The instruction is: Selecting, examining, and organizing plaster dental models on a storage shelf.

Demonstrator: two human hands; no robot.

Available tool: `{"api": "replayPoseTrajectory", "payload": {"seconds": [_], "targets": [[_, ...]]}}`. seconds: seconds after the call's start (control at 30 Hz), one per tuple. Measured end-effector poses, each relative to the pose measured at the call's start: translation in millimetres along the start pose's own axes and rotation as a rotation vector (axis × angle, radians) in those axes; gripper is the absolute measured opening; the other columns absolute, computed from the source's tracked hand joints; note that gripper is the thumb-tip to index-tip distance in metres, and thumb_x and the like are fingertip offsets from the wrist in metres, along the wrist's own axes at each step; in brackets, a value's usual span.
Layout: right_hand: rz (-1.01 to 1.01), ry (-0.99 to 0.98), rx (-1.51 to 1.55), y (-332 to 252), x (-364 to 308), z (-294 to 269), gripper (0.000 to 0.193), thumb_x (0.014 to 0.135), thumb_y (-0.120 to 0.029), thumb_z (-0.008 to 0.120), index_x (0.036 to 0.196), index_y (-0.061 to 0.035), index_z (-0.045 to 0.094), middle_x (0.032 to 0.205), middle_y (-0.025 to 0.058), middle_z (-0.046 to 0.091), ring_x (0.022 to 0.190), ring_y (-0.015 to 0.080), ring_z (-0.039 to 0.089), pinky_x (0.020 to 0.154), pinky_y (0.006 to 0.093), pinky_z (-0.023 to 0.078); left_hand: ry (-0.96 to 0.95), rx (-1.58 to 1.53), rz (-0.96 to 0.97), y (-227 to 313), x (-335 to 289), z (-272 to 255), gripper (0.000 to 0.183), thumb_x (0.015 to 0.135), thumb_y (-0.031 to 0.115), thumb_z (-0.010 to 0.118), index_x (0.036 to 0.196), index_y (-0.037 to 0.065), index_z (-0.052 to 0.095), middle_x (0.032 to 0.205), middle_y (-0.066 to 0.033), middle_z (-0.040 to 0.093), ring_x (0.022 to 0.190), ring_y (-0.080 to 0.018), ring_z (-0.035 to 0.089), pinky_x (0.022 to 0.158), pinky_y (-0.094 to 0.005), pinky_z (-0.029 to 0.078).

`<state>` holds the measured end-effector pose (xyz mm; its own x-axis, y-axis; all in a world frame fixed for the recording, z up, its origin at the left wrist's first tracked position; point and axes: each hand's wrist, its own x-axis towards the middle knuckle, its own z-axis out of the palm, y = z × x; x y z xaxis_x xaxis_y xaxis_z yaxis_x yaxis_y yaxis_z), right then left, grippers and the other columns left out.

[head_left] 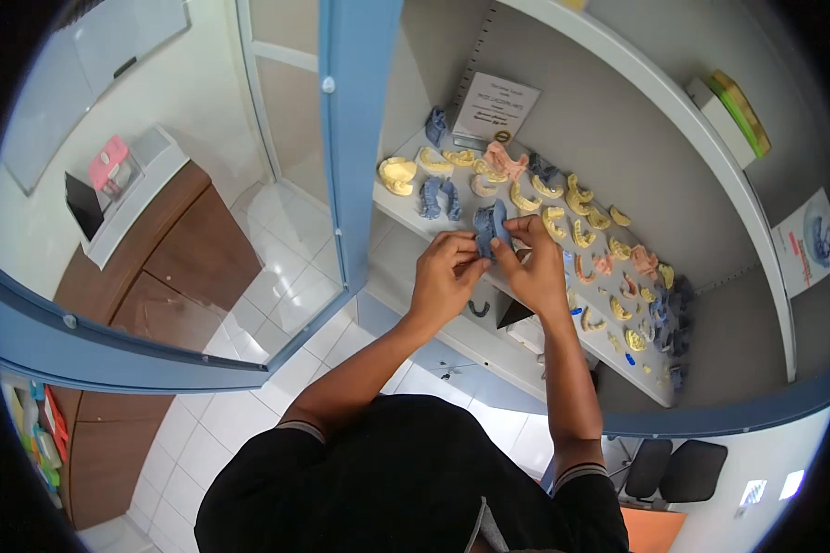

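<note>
A blue-grey dental cast (491, 224) is held up between my two hands, just off the front edge of a grey cabinet shelf (397, 205). My left hand (451, 275) pinches its near left side with the fingertips. On its right side, the fingers and thumb of my right hand (537, 267) close around it. Behind it, rows of dental casts cover the shelf. A yellow cast (397, 174) and another blue-grey cast (440, 198) sit to the left, with a pink cast (503, 161) farther back. My right hand partly hides some yellow casts.
A blue-framed glass door (358, 147) stands open on the left. At the back of the shelf leans a printed card (495, 109). A dark arch-shaped piece (479, 309) lies on the lower shelf. Black chairs (694, 471) stand at lower right, a brown cabinet (203, 230) at left.
</note>
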<state>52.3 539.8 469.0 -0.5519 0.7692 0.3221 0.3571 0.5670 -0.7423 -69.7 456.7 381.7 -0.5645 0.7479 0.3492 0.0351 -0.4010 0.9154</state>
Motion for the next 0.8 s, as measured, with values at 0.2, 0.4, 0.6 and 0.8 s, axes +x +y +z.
{"api": "replayPoseTrajectory", "payload": {"seconds": [0.2,0.4,0.6,0.8], "targets": [[-0.110,-0.055,-0.214,26,32,14,0.028,0.091,-0.008,0.076,0.113,0.0040,0.063,0.109,0.0181,0.074,0.103,0.0276,0.076,0.071,0.0353,0.058,0.014,0.349,0.059,4,20,-9,0.021,0.085,0.004,0.083,0.100,-0.004,0.071,0.119,-0.0142,0.061,0.091,-0.0298,0.076,0.076,-0.0377,0.062],[-0.112,-0.066,-0.343,14,35,20,0.032,0.087,-0.010,0.078,0.115,-0.0004,0.065,0.110,0.0189,0.075,0.085,0.0281,0.075,0.068,0.0389,0.056,-0.028,0.664,0.123,0,20,-16,0.027,0.080,0.011,0.086,0.100,0.002,0.071,0.118,-0.0146,0.057,0.092,-0.0349,0.070,0.078,-0.0461,0.057],[-0.125,-0.064,-0.346,2,35,16,0.029,0.086,-0.012,0.078,0.112,-0.0040,0.072,0.108,0.0192,0.074,0.087,0.0391,0.071,0.079,0.0454,0.056,-0.058,0.497,0.111,-2,9,-22,0.026,0.087,0.009,0.080,0.109,0.003,0.067,0.121,-0.0133,0.056,0.090,-0.0326,0.071,0.077,-0.0448,0.057],[-0.169,-0.038,-0.200,20,47,-5,0.022,0.099,-0.006,0.068,0.118,-0.0049,0.077,0.107,0.0096,0.076,0.085,0.0148,0.068,0.078,0.0309,0.055,-0.120,0.559,0.335,-9,-2,-23,0.025,0.093,0.012,0.075,0.117,0.005,0.070,0.130,-0.0123,0.060,0.095,-0.0308,0.073,0.080,-0.0424,0.058]]}}
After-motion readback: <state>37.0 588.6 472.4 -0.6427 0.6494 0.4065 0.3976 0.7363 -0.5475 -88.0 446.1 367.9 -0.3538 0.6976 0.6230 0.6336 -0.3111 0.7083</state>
